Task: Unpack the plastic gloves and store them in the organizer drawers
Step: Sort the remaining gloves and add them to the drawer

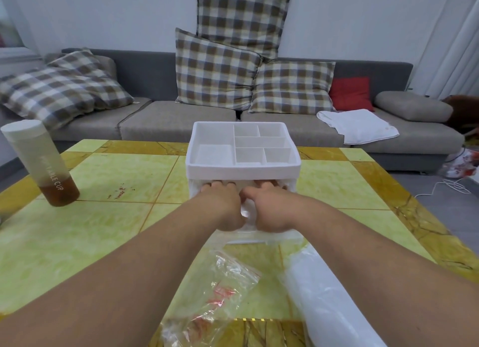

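Both hands, the left hand [223, 208] and the right hand [270, 210], lie side by side in the one pulled-out drawer [274, 236] of the white organizer [243, 169]. Their fingers reach out flat under the top tray and press down on the translucent plastic gloves [245, 213] in that drawer. The tray has six compartments: one large at left and five small at right. Near the person lie one empty clear bag [217, 289] with red print and, to its right, one white plastic roll [326, 297]. One bottle [41, 162] of brown liquid stands on the far left of the yellow tiled table [103, 230].
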A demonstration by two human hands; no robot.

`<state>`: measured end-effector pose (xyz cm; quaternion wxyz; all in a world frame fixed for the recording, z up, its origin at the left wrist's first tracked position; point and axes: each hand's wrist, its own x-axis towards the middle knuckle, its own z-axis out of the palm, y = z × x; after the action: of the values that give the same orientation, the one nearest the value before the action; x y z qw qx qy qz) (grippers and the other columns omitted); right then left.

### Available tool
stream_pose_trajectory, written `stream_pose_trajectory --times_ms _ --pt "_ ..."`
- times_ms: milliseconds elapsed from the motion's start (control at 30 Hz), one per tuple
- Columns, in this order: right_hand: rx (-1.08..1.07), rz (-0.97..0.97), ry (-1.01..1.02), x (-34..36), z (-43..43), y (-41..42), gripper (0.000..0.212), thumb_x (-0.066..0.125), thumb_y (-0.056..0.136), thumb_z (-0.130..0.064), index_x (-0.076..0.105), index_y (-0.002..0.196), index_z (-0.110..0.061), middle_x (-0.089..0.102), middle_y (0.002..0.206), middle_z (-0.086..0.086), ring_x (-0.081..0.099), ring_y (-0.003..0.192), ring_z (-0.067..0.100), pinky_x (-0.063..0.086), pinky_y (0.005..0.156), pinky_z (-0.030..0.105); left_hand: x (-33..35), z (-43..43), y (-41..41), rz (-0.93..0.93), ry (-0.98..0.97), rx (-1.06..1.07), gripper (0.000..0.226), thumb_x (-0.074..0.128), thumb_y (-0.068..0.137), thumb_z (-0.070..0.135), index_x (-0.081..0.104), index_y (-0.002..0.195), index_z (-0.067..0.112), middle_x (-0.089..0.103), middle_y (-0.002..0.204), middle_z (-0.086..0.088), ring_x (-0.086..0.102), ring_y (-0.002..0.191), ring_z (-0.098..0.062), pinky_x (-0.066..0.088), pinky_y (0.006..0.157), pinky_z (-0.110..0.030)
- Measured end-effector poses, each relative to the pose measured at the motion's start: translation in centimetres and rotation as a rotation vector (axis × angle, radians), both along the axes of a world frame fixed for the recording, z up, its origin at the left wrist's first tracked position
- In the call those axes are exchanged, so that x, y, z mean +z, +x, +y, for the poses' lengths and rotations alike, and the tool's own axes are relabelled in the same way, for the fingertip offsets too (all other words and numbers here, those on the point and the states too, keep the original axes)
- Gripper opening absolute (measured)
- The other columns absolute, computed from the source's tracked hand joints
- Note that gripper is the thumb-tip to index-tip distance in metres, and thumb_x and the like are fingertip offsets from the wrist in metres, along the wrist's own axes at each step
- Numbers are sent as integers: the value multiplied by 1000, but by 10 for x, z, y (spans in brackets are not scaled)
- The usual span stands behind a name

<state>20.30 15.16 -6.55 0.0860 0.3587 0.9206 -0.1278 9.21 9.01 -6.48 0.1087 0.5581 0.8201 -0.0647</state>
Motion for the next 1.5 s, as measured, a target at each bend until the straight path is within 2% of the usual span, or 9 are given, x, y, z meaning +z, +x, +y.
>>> stream_pose_trajectory --times_ms 233,333,433,600,767,1067,1167,1300,1500 --pt "-77 185 -173 3 5 -2 56 57 89 -8 44 143 -14 47 143 8 47 126 26 45 93 31 1 12 -3 -15 -22 -26 65 64 90 38 35 145 20 49 141 -4 48 129 -28 41 105 -35" --pt "-9 72 -65 9 2 8 28 54 93 -13 57 121 -10 56 118 7 54 109 27 49 79 31 -6 20 -8 0 -65 -30 59 61 90 42 41 142 22 51 138 -1 48 129 -29 41 107 -38" --pt "-14 91 33 22 -7 23 31 44 93 -11 63 118 -6 64 119 11 59 111 32 51 91 41 -9 25 -8 15 -86 3 74 59 90 52 32 150 19 42 149 -2 40 137 -31 34 113 -38" --pt "12 -217 153 27 -29 44 40 43 85 -7 60 120 -18 60 119 4 52 119 29 8 118 63 -5 23 -6 -13 -44 4 76 58 89 54 31 150 18 38 153 -5 38 138 -31 32 113 -38" --pt "53 -309 200 20 -30 44 39 45 83 -4 62 115 -19 54 110 2 48 96 23 1 118 65 6 8 -4 -73 -16 -25 67 55 93 54 41 146 15 45 150 -5 43 135 -29 37 111 -38" --pt "128 132 225 38 -46 47 62 56 85 -11 45 141 -36 50 136 -8 48 127 19 20 119 46 24 -22 -11 49 67 -77 38 50 101 17 53 139 17 54 141 -3 52 128 -25 44 104 -34" --pt "160 52 144 32 -48 43 57 55 87 -12 52 139 -35 56 135 -11 48 130 16 2 123 48 16 -26 -15 193 42 -104 38 57 93 11 61 129 20 61 130 -1 59 118 -24 51 96 -37" --pt "137 -47 117 25 -43 44 39 55 87 -15 66 121 -30 67 109 -5 56 111 20 8 121 50 15 -26 -10 359 17 -170 28 55 90 8 66 112 21 66 106 3 63 97 -22 45 72 -31" --pt "41 102 -18 45 -39 55 71 61 82 -16 40 148 -32 44 148 -11 42 136 16 31 116 36 26 -25 -8 230 58 -103 40 52 90 5 61 126 21 63 120 0 62 109 -23 54 85 -35"
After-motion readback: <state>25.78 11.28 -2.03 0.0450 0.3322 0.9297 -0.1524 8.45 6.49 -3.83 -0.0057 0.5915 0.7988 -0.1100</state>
